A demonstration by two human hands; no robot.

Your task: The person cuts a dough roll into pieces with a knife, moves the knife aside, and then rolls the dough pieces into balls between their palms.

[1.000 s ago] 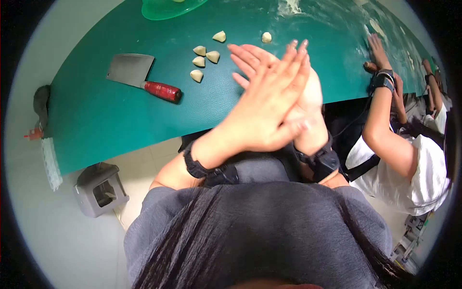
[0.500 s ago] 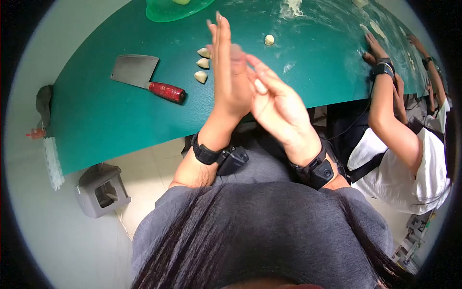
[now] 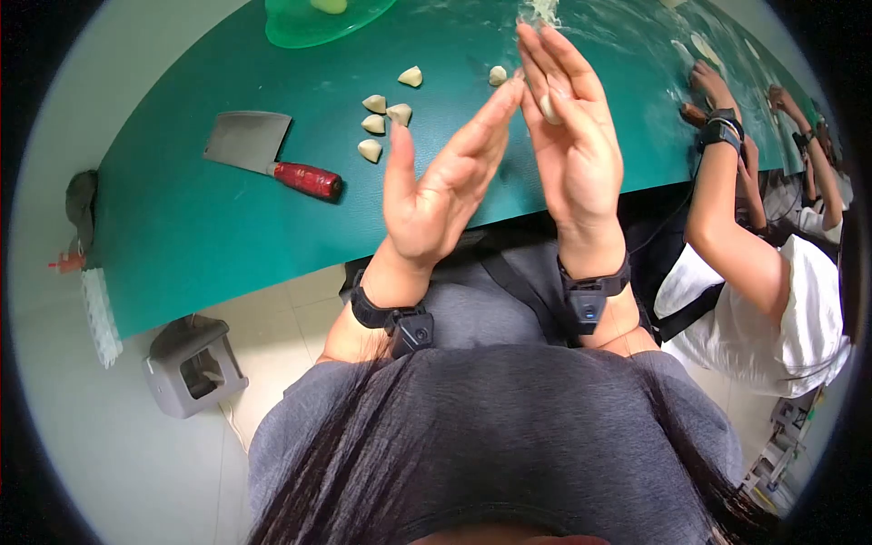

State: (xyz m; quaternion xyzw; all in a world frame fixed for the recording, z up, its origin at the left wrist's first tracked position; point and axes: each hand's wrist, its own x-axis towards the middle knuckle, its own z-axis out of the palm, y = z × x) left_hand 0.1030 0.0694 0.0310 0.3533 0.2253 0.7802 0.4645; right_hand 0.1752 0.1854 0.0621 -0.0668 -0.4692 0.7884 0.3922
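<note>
A small pale dough piece (image 3: 549, 110) rests against the fingers of my right hand (image 3: 586, 154), pinned by the thumb while the other fingers point up. Beside it, my left hand (image 3: 445, 186) is spread with its palm turned toward the right one and holds nothing. Its fingertips come close to the right hand's fingers. Several dough pieces (image 3: 370, 150) lie on the green table (image 3: 272, 245), left of and beyond my left hand. One more piece (image 3: 498, 75) sits just past my left fingertips.
A cleaver (image 3: 248, 139) with a red handle lies on the left of the table. A green bowl (image 3: 309, 34) stands at the far edge of view. On the right, another person's hand (image 3: 713, 86) touches the floury table. A grey bin-like object (image 3: 195, 368) is at lower left.
My hands have moved apart from their near-pressed pose, and the right one is now more upright, up and to the right. More dough pieces show where the left hand was.
</note>
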